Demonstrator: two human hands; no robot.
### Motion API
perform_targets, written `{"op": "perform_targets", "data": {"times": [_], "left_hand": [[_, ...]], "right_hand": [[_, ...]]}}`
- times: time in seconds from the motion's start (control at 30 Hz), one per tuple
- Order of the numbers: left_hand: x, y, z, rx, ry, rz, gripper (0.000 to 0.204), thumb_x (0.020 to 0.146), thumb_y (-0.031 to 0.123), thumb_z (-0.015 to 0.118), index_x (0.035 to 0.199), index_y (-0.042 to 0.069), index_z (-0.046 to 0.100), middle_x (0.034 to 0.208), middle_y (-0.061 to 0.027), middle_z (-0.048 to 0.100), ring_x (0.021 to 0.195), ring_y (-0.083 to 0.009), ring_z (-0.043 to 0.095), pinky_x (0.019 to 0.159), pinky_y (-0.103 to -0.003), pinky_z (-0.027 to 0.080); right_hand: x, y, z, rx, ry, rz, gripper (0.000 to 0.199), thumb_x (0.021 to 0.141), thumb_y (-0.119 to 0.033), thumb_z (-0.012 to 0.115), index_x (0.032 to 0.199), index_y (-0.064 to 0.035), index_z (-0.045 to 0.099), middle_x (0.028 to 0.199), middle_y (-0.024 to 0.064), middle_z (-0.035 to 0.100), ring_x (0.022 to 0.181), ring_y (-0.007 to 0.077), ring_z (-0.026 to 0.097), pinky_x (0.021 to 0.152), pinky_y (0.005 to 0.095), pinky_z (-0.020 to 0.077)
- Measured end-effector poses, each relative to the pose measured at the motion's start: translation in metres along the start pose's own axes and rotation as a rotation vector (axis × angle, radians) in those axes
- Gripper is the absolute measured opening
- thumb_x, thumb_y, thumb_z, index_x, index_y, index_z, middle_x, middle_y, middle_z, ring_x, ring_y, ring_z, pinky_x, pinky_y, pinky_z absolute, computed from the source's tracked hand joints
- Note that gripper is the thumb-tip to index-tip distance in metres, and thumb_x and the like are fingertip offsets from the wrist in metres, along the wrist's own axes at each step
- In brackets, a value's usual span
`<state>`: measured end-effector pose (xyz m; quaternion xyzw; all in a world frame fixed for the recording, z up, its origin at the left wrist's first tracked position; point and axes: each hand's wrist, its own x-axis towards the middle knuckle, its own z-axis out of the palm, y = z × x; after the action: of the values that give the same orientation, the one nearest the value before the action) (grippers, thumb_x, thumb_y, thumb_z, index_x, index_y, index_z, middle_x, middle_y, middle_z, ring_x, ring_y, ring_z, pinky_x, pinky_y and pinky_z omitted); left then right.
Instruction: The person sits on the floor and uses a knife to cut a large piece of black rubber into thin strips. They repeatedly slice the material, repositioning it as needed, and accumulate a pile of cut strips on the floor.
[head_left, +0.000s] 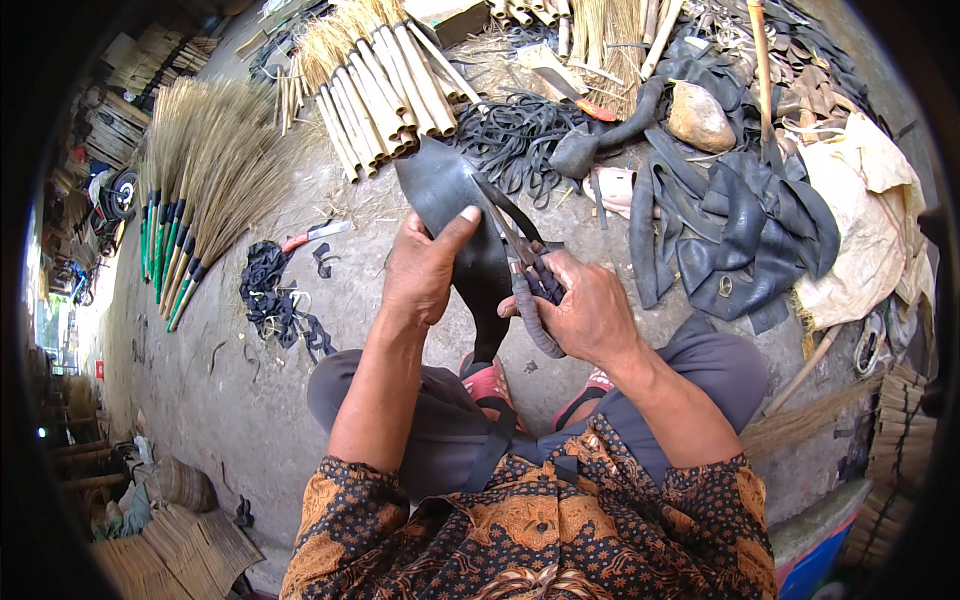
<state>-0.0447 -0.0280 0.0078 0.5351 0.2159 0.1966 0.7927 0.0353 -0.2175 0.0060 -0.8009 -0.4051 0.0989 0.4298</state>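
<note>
My left hand (415, 272) grips a sheet of black rubber (440, 190), its thumb pressed flat on top. The sheet is wide at the far end and hangs down in a narrower tail between my knees. In my right hand (590, 310) is a pair of scissors with cloth-wrapped handles (531, 315). The scissor blades lie at the sheet's right edge, where a narrow rubber strip (508, 205) curves away from it. How far apart the blades stand is hard to tell. Several dark strip ends bunch by my right fingers.
Beyond my hands lie bamboo handles (375, 95) and a heap of thin black strips (515, 140). Grass brooms (205, 170) stand to the left, near a knife (318, 236) and rubber scraps (268, 285). Rubber sheets (740, 225), a stone (700, 117) and a pale sack (860, 210) are at right.
</note>
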Motion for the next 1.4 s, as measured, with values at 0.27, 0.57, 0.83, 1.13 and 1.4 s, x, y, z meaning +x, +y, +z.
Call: {"op": "perform_targets", "data": {"times": [0.27, 0.57, 0.83, 1.13, 1.4], "left_hand": [[-0.005, -0.006, 0.002, 0.126, -0.035, 0.003, 0.038, 0.090, 0.007, 0.073, 0.124, 0.001, 0.055, 0.104, -0.0066, 0.068, 0.089, -0.0123, 0.068, 0.079, -0.028, 0.058], [-0.005, -0.004, 0.004, 0.159, -0.085, -0.017, 0.039, 0.091, 0.005, 0.071, 0.127, 0.001, 0.056, 0.107, -0.0056, 0.069, 0.092, -0.0125, 0.066, 0.084, -0.029, 0.056], [-0.002, -0.002, -0.001, 0.054, -0.039, -0.001, 0.040, 0.093, 0.004, 0.068, 0.131, 0.002, 0.054, 0.114, -0.0063, 0.067, 0.101, -0.0137, 0.064, 0.092, -0.031, 0.053], [-0.006, -0.009, 0.007, 0.175, -0.142, 0.011, 0.053, 0.093, 0.003, 0.067, 0.142, 0.001, 0.048, 0.116, -0.0061, 0.065, 0.098, -0.0121, 0.063, 0.086, -0.028, 0.055], [-0.013, -0.005, 0.006, 0.248, -0.165, -0.048, 0.053, 0.093, 0.003, 0.067, 0.142, 0.002, 0.048, 0.110, -0.0044, 0.067, 0.091, -0.0100, 0.063, 0.081, -0.028, 0.055]], "right_hand": [[0.002, 0.000, 0.002, -0.071, -0.013, -0.018, 0.071, 0.076, -0.066, 0.078, 0.096, 0.0003, 0.065, 0.085, 0.0193, 0.071, 0.077, 0.0393, 0.069, 0.072, 0.0477, 0.0488], [0.000, 0.002, -0.001, 0.006, 0.000, 0.038, 0.047, 0.076, -0.041, 0.087, 0.093, -0.0017, 0.067, 0.069, 0.0139, 0.068, 0.060, 0.0334, 0.067, 0.057, 0.0410, 0.0498], [-0.001, 0.002, 0.010, 0.014, 0.041, -0.026, 0.053, 0.076, -0.047, 0.086, 0.093, -0.0010, 0.067, 0.071, 0.0171, 0.068, 0.064, 0.0373, 0.068, 0.061, 0.0456, 0.0505], [0.001, 0.005, 0.002, -0.003, 0.016, 0.025, 0.068, 0.075, -0.061, 0.082, 0.092, 0.0025, 0.065, 0.070, 0.0204, 0.068, 0.065, 0.0416, 0.068, 0.062, 0.0495, 0.0521], [0.001, 0.004, 0.005, 0.039, -0.015, 0.122, 0.070, 0.075, -0.064, 0.080, 0.091, 0.0025, 0.065, 0.066, 0.0220, 0.066, 0.065, 0.0422, 0.069, 0.060, 0.0478, 0.0521]]}}
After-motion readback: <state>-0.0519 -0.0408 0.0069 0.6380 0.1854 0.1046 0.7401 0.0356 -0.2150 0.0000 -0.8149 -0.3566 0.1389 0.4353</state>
